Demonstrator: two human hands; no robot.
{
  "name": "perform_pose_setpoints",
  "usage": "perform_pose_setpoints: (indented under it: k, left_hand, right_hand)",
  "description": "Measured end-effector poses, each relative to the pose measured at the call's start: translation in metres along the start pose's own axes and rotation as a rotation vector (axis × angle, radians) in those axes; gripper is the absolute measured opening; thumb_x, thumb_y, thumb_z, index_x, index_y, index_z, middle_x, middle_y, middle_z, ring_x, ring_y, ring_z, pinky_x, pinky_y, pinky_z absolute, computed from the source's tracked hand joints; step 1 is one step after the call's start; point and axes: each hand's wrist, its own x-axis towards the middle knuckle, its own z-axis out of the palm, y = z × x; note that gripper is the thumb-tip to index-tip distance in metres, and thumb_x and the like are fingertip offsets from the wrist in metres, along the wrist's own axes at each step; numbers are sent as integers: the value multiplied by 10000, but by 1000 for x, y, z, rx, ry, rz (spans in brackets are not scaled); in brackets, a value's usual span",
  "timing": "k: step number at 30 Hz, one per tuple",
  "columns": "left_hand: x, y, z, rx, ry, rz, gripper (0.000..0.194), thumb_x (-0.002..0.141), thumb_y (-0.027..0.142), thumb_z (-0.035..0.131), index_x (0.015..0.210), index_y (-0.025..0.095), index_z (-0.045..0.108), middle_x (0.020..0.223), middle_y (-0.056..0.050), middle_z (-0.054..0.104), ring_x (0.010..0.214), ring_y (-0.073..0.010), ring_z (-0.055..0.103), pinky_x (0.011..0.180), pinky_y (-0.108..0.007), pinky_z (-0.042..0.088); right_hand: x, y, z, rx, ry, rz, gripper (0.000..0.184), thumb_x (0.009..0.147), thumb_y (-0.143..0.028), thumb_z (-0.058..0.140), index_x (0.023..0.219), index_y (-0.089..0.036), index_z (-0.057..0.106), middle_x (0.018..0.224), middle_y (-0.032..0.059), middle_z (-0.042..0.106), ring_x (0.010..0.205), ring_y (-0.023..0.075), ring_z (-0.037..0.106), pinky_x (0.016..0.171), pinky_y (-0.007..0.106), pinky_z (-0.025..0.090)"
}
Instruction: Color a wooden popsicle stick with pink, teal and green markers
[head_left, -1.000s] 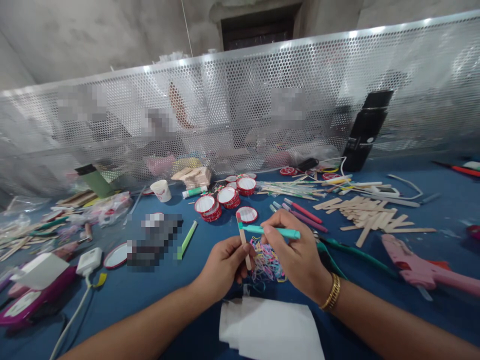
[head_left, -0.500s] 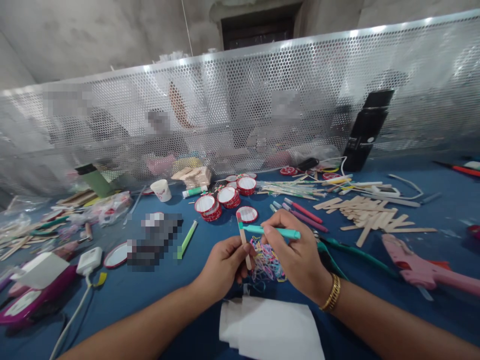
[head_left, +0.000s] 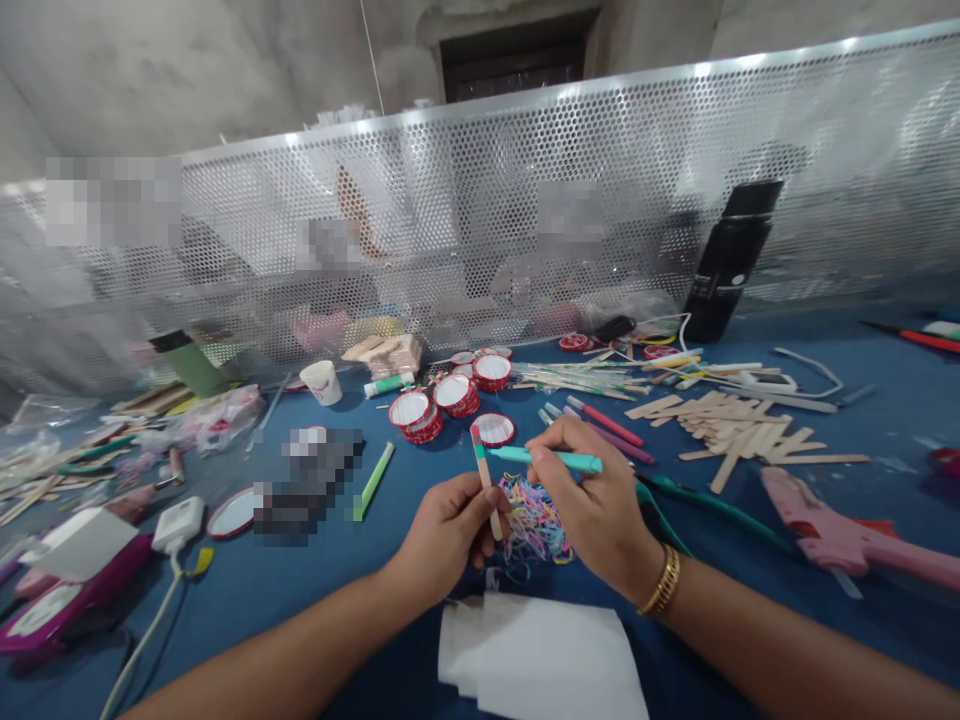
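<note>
Between the thumb and fingers of my left hand (head_left: 454, 525) stands a wooden craft stick (head_left: 484, 480), tilted slightly, its upper end coloured red with a green band below. My right hand (head_left: 589, 490) grips a turquoise felt-tip pen (head_left: 562, 459), its tip pointing left at the green band; whether it touches is too fine to tell. Under and between the hands lies a heap of colourful rubber bands (head_left: 536, 520). Just behind the stick is a red-rimmed round lid (head_left: 495, 430). White paper (head_left: 551, 655) lies in front of me.
Red round tins (head_left: 454, 395) and a paper cup (head_left: 321, 382) stand behind. To the right are loose craft sticks (head_left: 739, 430), green-handled pliers (head_left: 720, 510), a pink glue gun (head_left: 817, 530) and a black bottle (head_left: 731, 260). A perforated metal screen (head_left: 480, 220) borders the back.
The pen has shifted very slightly right, its tip drawn back a little from the stick. My left hand and the stick hold nearly the same place.
</note>
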Motion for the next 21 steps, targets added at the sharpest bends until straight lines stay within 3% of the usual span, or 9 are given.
perform_pose_setpoints:
  k: [10, 16, 21]
  left_hand:
    - [0, 0, 1, -10, -17, 6, 468, 763, 610, 651, 784, 145, 601, 573, 28, 555, 423, -53, 448, 372, -145, 353]
    - [0, 0, 0, 6, -9, -4, 456, 771, 600, 646, 786, 146, 602, 586, 21, 566, 429, -56, 456, 374, -145, 357]
    - [0, -1, 0, -4, -20, -1, 431, 789, 581, 638, 786, 152, 599, 591, 25, 559, 430, -53, 451, 372, -140, 348]
  right_hand:
    - [-1, -2, 2, 31, -50, -9, 214, 906, -242, 482, 704, -215, 546, 668, -8, 578, 665, 155, 523, 657, 310, 378]
    - [-1, -1, 1, 2, -3, -16, 229, 904, -243, 479, 686, -218, 544, 665, -8, 579, 682, 161, 525, 666, 314, 377]
    - [-3, 0, 2, 44, -58, 10, 198, 907, -248, 485, 720, -220, 545, 682, -8, 591, 669, 156, 525, 650, 309, 376]
